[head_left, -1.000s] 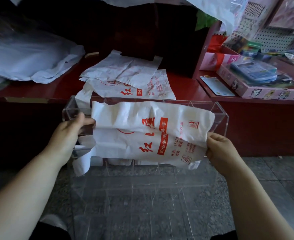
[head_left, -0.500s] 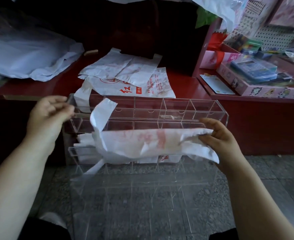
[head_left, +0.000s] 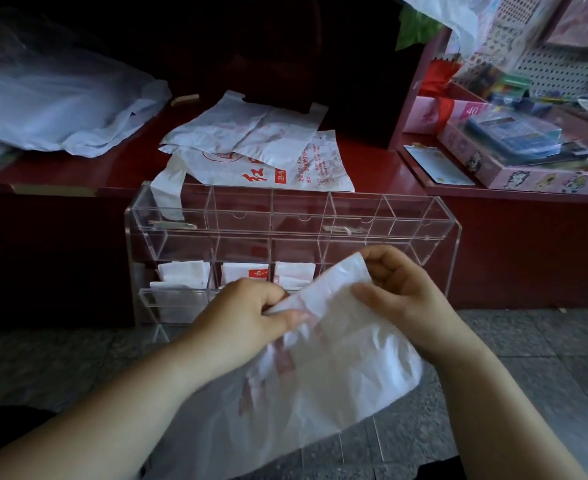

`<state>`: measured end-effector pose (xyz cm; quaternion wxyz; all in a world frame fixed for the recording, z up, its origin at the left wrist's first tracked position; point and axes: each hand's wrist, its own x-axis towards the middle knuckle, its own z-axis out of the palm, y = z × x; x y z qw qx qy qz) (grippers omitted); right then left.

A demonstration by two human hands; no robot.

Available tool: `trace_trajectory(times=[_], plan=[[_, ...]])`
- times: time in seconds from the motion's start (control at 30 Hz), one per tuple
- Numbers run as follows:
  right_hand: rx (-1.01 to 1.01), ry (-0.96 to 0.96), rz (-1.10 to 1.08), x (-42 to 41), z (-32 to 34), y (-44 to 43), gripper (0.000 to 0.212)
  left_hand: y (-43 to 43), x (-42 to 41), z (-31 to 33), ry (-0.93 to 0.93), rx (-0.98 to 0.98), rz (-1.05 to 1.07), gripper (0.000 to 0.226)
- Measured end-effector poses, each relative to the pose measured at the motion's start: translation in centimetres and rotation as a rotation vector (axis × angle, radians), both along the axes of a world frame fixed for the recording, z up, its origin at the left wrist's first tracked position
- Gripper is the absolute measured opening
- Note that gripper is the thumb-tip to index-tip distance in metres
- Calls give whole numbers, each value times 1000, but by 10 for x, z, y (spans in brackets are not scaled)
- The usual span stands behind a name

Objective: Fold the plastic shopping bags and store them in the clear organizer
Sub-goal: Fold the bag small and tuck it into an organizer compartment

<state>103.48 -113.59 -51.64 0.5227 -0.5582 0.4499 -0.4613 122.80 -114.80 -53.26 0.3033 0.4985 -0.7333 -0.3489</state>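
Note:
A white plastic shopping bag [head_left: 334,372] with faint red print hangs in front of me, gripped at its top by both hands. My left hand [head_left: 247,313] pinches its upper left edge, and my right hand [head_left: 403,289] holds the upper right corner with curled fingers. Behind them stands the clear organizer [head_left: 320,223], a see-through box split into rows of compartments. Folded white bags [head_left: 185,275] fill three compartments of its lower row. More unfolded white bags [head_left: 257,154] with red lettering lie on the red counter behind it.
The red counter [head_left: 88,174] carries a heap of pale blue-white plastic [head_left: 56,109] at the left. At the right, a lower shelf holds a pink box [head_left: 528,168] of stationery and a calculator. Grey stone floor [head_left: 545,341] lies below.
The bag was spread wide between both hands in front of the organizer. My left hand let go and then took hold again; both hands now hold it close together, lower and nearer to me.

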Motion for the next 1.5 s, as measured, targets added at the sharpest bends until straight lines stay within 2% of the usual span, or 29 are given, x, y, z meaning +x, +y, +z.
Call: trace_trajectory(times=[0.1,0.2,0.27,0.4,0.47,0.57,0.7,0.77,0.87,0.93,1.0,1.07,1.2,1.3,1.5], plan=[[124,104,69,-10,-4,-3,32,-11,6,-4,158,77,107,45],[143,231,-30,-15,-7,-8,15,-21,14,-6,349,165,169,28],[120,247,-109,-14,-8,-8,12,-25,17,-8,435,245,162,20],[-5,278,-202,-8,-6,-7,24,-27,20,-15,406,301,119,27],[-47,310,-222,-5,-7,-6,27,-24,19,-8,402,284,102,13],[-85,311,-239,-1,-8,-5,26,-19,14,2,408,182,71,32],[-94,271,-208,9,-11,-4,21,-15,7,10,402,4,220,17],[-75,218,-146,14,-11,-3,18,-12,6,12,401,-59,221,22],[11,18,-75,17,-10,0,16,-11,7,17,446,-82,212,27],[2,-5,-102,20,-10,0,9,-11,7,20,492,-89,204,19],[1,-1,-159,22,-13,0,17,-10,7,21,524,-77,203,11],[18,-32,-168,22,-14,-1,23,-12,8,19,556,-56,214,10],[25,-147,-119,25,-15,-1,12,-10,6,20,600,-38,219,14],[-11,-233,-156,28,-15,0,28,-9,4,22,638,-12,208,19],[-133,-327,-206,26,-5,2,40,1,4,35,704,-33,79,14]])
